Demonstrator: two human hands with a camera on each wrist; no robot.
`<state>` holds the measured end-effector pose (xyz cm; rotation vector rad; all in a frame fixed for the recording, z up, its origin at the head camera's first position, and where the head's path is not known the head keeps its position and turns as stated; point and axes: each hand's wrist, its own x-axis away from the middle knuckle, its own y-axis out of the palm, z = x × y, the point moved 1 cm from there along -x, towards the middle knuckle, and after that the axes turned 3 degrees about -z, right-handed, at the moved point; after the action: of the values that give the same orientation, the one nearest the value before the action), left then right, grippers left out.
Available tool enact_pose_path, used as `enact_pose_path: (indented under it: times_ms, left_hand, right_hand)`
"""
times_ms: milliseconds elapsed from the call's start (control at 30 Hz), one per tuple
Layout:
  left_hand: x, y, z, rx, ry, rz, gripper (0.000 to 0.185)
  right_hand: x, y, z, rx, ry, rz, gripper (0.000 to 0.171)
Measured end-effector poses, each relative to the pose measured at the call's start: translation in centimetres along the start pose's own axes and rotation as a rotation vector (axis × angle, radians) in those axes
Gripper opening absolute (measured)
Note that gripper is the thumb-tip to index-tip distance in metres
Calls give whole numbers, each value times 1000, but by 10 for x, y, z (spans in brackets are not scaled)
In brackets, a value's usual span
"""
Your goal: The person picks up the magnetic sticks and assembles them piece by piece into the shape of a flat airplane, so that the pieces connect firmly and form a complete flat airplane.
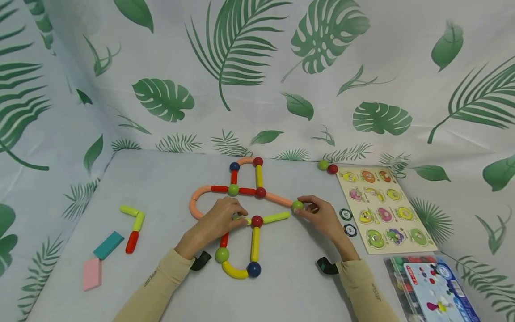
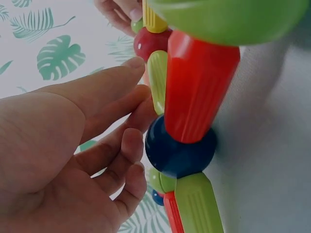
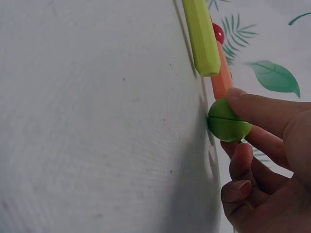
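Note:
Built from balls and rods, a magnetic stick figure lies on the table. My right hand (image 1: 319, 217) pinches a green ball (image 3: 228, 121) between thumb and fingers, touching the end of an orange rod (image 1: 279, 199). Just left of the lower red ball (image 1: 257, 221), my left hand (image 1: 221, 216) hovers over a short light-green rod (image 2: 157, 80), its fingertips close to the rod without visibly closing round it. A blue ball (image 2: 180, 148) under this hand shows only in the left wrist view. Another light-green rod (image 1: 276, 217) points right from the red ball, its end free.
Loose rods (image 1: 134, 223), a teal block (image 1: 108, 245) and a pink block (image 1: 92, 274) lie left. At right are two chips (image 1: 346, 214), a fruit puzzle board (image 1: 386, 210) and a boxed magnet set (image 1: 432, 288). A loose red ball (image 1: 332, 169) sits by the back edge.

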<state>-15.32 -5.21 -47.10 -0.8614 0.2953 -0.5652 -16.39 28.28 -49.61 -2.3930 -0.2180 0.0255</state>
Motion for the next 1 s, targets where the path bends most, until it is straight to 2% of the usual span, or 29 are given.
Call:
enact_pose_path:
  times_ms: [267, 400, 533, 767, 1000]
  left_hand:
    - [-12, 8, 10, 2, 36, -17, 26]
    - [-22, 11, 21, -53, 50, -28, 26]
    - [-28, 11, 30, -147, 31, -55, 31]
    - [-30, 11, 36, -207, -9, -118, 34]
    - [-28, 12, 36, -204, -6, -124, 32]
  right_hand:
    - [3, 2, -3, -23, 2, -12, 43]
    - [4, 5, -6, -36, -17, -8, 41]
    - [4, 5, -7, -47, -21, -3, 40]
    - [5, 6, -6, -40, -23, 8, 41]
    - [6, 9, -5, -44, -26, 8, 41]
